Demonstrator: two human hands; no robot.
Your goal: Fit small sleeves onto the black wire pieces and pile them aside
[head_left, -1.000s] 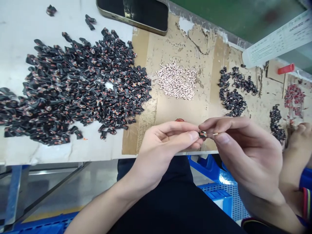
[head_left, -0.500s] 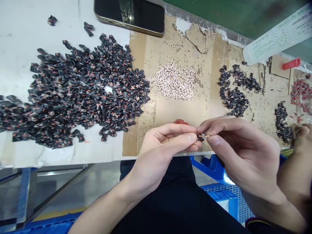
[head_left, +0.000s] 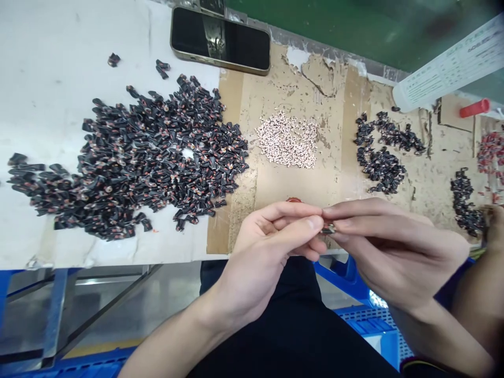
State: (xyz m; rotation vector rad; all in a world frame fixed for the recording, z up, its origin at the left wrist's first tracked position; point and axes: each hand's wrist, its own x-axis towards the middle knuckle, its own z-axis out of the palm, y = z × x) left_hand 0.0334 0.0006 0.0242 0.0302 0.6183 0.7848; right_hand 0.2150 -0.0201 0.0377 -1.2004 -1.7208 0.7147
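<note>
My left hand (head_left: 264, 251) pinches a small black part (head_left: 326, 230) between thumb and index finger, just above the table's front edge. At the part's outer end are the pressed-together thumb and fingers of my right hand (head_left: 399, 247); whatever they pinch is mostly hidden. A round red object (head_left: 294, 200) shows partly behind my left fingers. Beyond my hands lies a heap of tiny copper-coloured pieces (head_left: 289, 140). To the left spreads a large pile of small black parts with reddish marks (head_left: 165, 152).
A phone (head_left: 220, 41) lies at the back. Smaller black piles (head_left: 381, 168), a white printed bottle (head_left: 449, 63), a red tube (head_left: 474, 108) and red pieces (head_left: 492, 149) are on the right. Another person's arm (head_left: 482, 283) reaches in there. Blue crates (head_left: 370, 328) stand below the table.
My right fingers have straightened and closed further over the end of the black part, hiding the small copper-coloured bit seen there before. The whole view has shifted slightly.
</note>
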